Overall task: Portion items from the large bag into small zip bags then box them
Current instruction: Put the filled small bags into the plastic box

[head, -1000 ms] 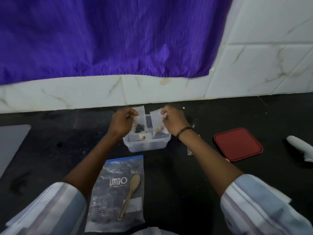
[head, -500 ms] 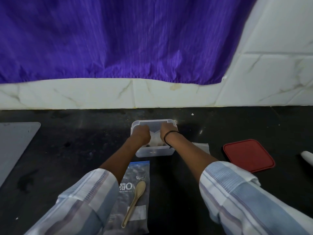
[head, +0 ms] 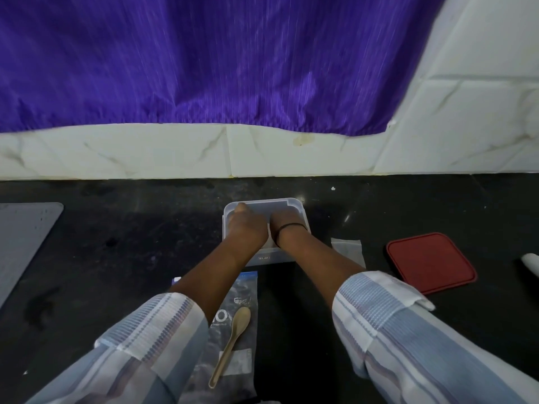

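Observation:
A clear plastic box [head: 294, 203] stands on the black counter near the wall. Both my hands are down inside it, backs toward the camera. My left hand [head: 246, 227] fills the left half and my right hand [head: 284, 225], with a black band at the wrist, fills the right half. A sliver of a white small zip bag [head: 270, 239] shows between them. My fingers are hidden under the hands. The large printed bag [head: 246, 290] lies flat in front of the box, with a wooden spoon [head: 232, 342] on top of it.
A red square lid [head: 430, 262] lies to the right of the box, with flat small zip bags [head: 348, 250] between them. A grey mat [head: 23, 237] is at the far left. A white object [head: 530, 263] pokes in at the right edge. The tiled wall with a purple cloth is close behind.
A second ago each hand held a small zip bag upright over the box. Both hands have since gone down into the box with the bags, and my view has moved closer.

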Demonstrator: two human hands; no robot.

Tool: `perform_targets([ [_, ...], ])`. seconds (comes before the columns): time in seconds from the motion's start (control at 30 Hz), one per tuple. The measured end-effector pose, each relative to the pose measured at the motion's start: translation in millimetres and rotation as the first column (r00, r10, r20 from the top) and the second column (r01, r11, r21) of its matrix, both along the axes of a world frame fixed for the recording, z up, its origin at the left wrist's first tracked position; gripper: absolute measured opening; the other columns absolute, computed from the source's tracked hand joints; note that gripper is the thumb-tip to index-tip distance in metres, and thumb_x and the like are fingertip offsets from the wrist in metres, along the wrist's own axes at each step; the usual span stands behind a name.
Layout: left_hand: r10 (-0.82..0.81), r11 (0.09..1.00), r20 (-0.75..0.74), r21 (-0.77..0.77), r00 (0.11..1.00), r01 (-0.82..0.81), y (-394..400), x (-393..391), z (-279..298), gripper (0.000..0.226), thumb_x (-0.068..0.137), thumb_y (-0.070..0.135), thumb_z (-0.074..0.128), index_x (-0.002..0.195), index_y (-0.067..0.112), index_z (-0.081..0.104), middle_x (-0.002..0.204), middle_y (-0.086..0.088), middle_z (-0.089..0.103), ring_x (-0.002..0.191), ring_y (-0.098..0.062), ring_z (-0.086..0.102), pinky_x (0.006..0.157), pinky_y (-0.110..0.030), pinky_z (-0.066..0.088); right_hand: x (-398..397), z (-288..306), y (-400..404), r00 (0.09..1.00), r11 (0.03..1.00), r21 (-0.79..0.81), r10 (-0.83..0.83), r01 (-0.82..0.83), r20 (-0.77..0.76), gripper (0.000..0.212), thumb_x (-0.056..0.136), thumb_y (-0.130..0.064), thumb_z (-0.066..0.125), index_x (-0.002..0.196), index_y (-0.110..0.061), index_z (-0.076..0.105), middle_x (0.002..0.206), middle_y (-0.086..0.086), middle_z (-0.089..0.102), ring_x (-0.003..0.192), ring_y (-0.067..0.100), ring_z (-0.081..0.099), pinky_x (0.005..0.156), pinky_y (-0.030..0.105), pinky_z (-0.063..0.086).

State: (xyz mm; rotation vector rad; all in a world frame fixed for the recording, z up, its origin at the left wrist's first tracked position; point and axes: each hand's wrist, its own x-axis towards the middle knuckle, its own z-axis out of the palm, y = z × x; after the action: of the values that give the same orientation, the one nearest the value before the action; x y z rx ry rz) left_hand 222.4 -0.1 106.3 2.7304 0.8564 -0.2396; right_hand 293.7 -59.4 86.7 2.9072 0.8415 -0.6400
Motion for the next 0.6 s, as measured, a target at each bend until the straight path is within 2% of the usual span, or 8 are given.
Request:
perform_targets([
  [0.1,-0.086,0.991,-0.211,0.085,0.974,0.106,2.7,-0.7,2.6,0.034,0.099,0.018,0.05,0.13,0.005,0.056,0.133,-0.012,0.057,0.121,-0.026,0.056,0.097,-0.032,0.044,-4.2,6.4,-3.8,0.999,0.999,-0.006,0.045,-0.045,-0.003,0.031,0.101,-0.018,0.041,0.125,-0.005,0.055,0.126,0.013,0.059,0.115,0.026,0.056,0.096,0.034,0.044],
  [0.23,-0.156,0.981,-0.286,0.068,0.945,0.183,8.0,-2.2,6.7,0.031,0.096,0.019,0.058,0.125,0.008,0.06,0.127,-0.009,0.062,0.116,-0.024,0.059,0.096,-0.032,0.046,-10.5,36.1,-15.1,0.999,0.992,0.114,0.053,-0.054,0.014,0.029,0.099,-0.011,0.047,0.125,-0.002,0.055,0.126,0.017,0.058,0.117,0.032,0.056,0.095,0.039,0.046],
  [0.3,-0.17,0.98,-0.173,0.077,0.97,0.185,7.6,0.7,8.2,0.028,0.096,0.013,0.055,0.123,0.01,0.062,0.121,-0.012,0.065,0.11,-0.026,0.063,0.095,-0.037,0.052,-12.3,47.7,-28.7,0.996,0.969,0.245,0.011,-0.032,0.087,0.025,0.098,-0.01,0.049,0.121,-0.006,0.058,0.119,0.016,0.061,0.112,0.029,0.059,0.093,0.036,0.048],
  [0.33,-0.175,0.981,-0.078,0.075,0.982,0.181,3.8,2.0,11.7,0.027,0.096,0.011,0.054,0.122,0.01,0.063,0.117,-0.012,0.066,0.106,-0.028,0.065,0.092,-0.04,0.054,-12.1,50.4,-39.5,0.985,0.919,0.39,-0.012,-0.057,0.173,0.019,0.097,-0.009,0.05,0.112,-0.01,0.062,0.109,0.013,0.064,0.102,0.026,0.062,0.086,0.035,0.051],
  [0.4,-0.201,0.98,0.171,0.031,0.965,0.199,-8.2,8.6,19.9,0.019,0.096,0.012,0.055,0.112,0.01,0.065,0.105,-0.013,0.068,0.097,-0.029,0.066,0.085,-0.043,0.055,-8.5,54.4,-67.7,0.949,0.738,0.669,-0.14,-0.091,0.284,0.013,0.093,-0.007,0.052,0.09,-0.013,0.064,0.089,0.007,0.065,0.082,0.02,0.061,0.07,0.03,0.05],
  [0.47,-0.212,0.964,0.441,-0.054,0.872,0.262,-28.9,13.2,29.1,0.012,0.096,0.017,0.056,0.099,0.011,0.067,0.094,-0.01,0.07,0.087,-0.027,0.067,0.078,-0.041,0.055,0.1,53.4,-102.0,0.915,0.598,0.799,-0.28,-0.07,0.29,0.009,0.089,-0.008,0.058,0.084,-0.013,0.064,0.083,0.002,0.064,0.075,0.013,0.055,0.066,0.023,0.041],
  [0.53,-0.174,0.92,0.613,-0.179,0.771,0.349,-55.8,18.0,35.9,0.01,0.092,0.016,0.06,0.091,0.014,0.069,0.088,-0.006,0.072,0.083,-0.024,0.066,0.076,-0.037,0.054,12.3,46.1,-137.0,0.888,0.597,0.802,-0.377,0.016,0.263,0.004,0.089,-0.012,0.061,0.085,-0.013,0.064,0.085,0.002,0.064,0.076,0.013,0.055,0.066,0.022,0.038],
  [0.6,-0.139,0.859,0.637,-0.303,0.758,0.412,-86.8,22.0,35.7,0.01,0.09,0.012,0.062,0.091,0.013,0.072,0.09,-0.004,0.073,0.084,-0.021,0.067,0.077,-0.035,0.054,26.1,28.8,-166.0,0.881,0.686,0.705,-0.431,0.18,0.194,0.007,0.089,-0.017,0.062,0.091,-0.01,0.064,0.091,0.009,0.066,0.084,0.023,0.061,0.069,0.028,0.044],
])
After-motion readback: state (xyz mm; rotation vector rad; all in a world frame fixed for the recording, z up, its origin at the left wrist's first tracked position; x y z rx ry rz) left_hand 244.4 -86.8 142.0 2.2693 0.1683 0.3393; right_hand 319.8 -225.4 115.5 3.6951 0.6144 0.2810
